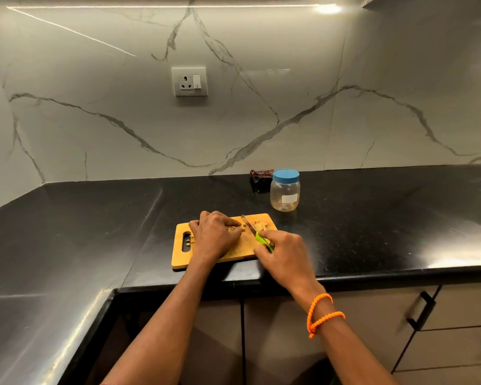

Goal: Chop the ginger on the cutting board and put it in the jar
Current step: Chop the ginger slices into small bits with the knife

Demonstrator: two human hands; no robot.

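A wooden cutting board lies on the black counter near its front edge. My left hand rests on the board, its curled fingers holding a piece of ginger down. My right hand grips the green handle of a small knife, whose blade points away across the board just right of the held ginger. Cut ginger pieces lie at the board's far right corner, and a few bits sit by the handle slot on the left. A clear plastic jar with a blue lid on stands behind the board.
A dark crumpled wrapper lies against the marble wall behind the jar. A wall socket is set above the counter. Cabinet drawers with black handles are below the counter's front edge on the right.
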